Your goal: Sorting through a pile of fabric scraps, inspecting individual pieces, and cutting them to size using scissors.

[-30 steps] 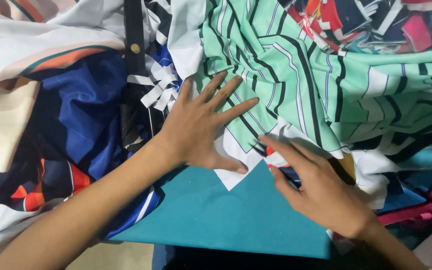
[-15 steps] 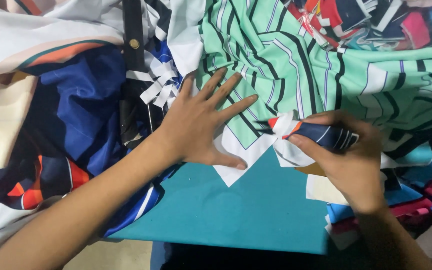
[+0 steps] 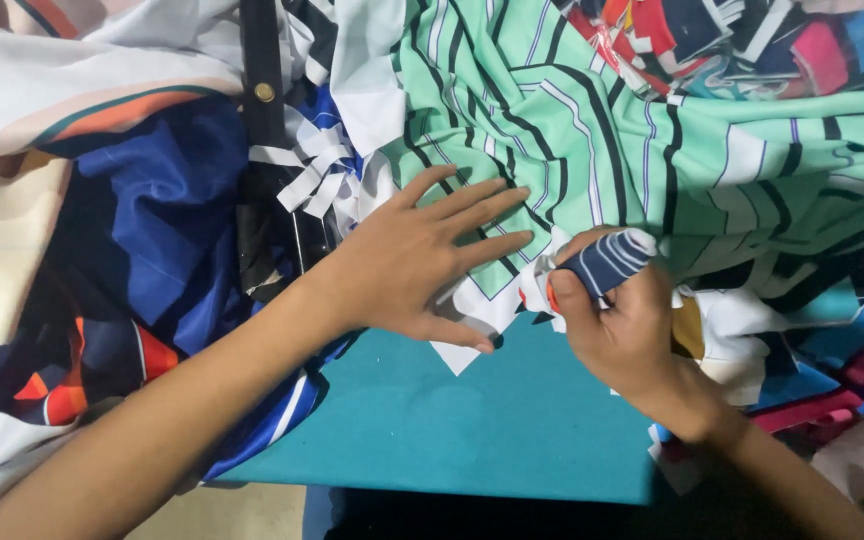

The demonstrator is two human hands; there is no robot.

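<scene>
While our left hand (image 3: pixel 422 260) lies flat with fingers spread on the green striped cloth (image 3: pixel 632 130), pinning its white pointed corner (image 3: pixel 472 320) where it meets the teal surface (image 3: pixel 472 410), our right hand (image 3: pixel 632 330) has its grip closed around a small roll of navy striped fabric (image 3: pixel 607 262), just beside the left fingertips. The risk we see lies in how little is actually held. The left hand is only pressing, gripping nothing, so any pull from the right side could drag the green cloth out from under the palm and skew the corner. The roll is bunched between thumb and fingers rather than neatly pinched, and we judge it could unwind or slip if the hold loosens. Clutter adds to this: a heap of blue and orange cloth (image 3: pixel 142 230) sits to the left, white strips (image 3: pixel 317 170) lie tangled beside a black strap with a brass stud (image 3: pixel 264 92), and mixed scraps (image 3: pixel 732 40) pile up at the far right. Any of these could snag on a moving hand or slide onto the teal surface. We cannot tell what lies under the green cloth, so hidden folds may also catch.
</scene>
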